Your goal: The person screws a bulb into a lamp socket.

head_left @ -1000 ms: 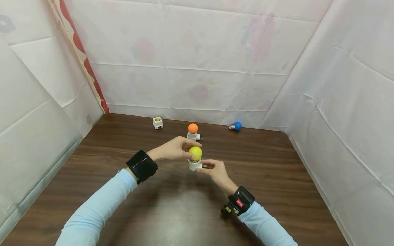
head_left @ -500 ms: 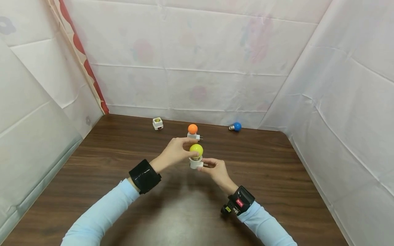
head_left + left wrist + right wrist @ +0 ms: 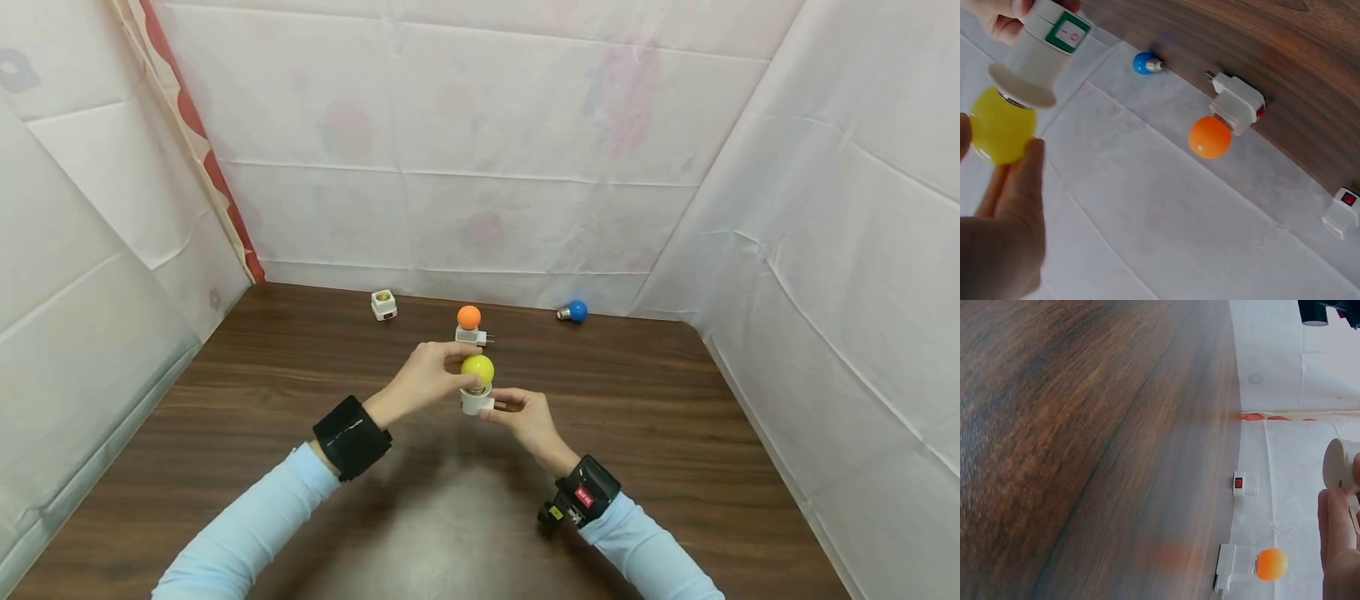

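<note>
Where the socket [image 3: 1030, 64] bears its switch [image 3: 1066, 35], "O" shows.

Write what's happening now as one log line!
left hand: pinches yellow bulb; right hand: holds white socket; yellow bulb: at socket's mouth; orange bulb: in another socket; blue bulb: lies on table

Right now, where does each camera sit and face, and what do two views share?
On head: looks forward and down at table; left hand, right hand, sleeves show.
On left wrist: faces the yellow bulb; both hands partly show.
On right wrist: faces across the table; right hand partly shows.
Wrist views share the orange bulb.
</note>
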Tool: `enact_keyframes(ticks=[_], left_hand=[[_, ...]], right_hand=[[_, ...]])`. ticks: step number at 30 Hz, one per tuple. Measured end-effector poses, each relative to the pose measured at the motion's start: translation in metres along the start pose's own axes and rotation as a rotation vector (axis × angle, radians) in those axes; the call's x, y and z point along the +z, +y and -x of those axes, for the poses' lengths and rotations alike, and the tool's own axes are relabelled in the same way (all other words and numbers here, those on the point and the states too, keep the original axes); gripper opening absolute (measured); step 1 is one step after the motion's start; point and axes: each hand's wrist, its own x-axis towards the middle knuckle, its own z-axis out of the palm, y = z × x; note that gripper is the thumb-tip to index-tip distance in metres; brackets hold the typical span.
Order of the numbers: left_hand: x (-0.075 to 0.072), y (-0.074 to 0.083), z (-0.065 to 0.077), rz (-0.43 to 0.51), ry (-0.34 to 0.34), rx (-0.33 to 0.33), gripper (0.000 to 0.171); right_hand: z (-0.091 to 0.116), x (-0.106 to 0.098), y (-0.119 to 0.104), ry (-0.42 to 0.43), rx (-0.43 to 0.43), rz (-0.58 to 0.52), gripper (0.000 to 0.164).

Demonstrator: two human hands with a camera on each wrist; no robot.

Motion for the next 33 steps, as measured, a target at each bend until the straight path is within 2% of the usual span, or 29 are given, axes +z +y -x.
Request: enact_keyframes(ticks=[8,20,27,33], left_hand=[[-0.01,-0.014,-0.004,0.069,-0.138,0.046,0.043],[-0.019,-0.02,-0.008,0.1,-0.285,0.068,0.043],[-0.019,-0.023,-0.007,0.15,-0.313,0.073,0.045],[-0.015,-0.022,-0.007,0.224,-0.303,0.075,0.048]], right_hand=[[0.002,0.001,-0.001,-0.014,-0.012,0.026,0.033],[-0.001,-0.001,0.0,-0.045,-0.028,0.049,0.033],[-0.013,-0.004,0.026,-0.053,-0.01,0.049,0.034],[-0.015,-0.005,0.03,-0.041,-0.034,0.038,0.037]])
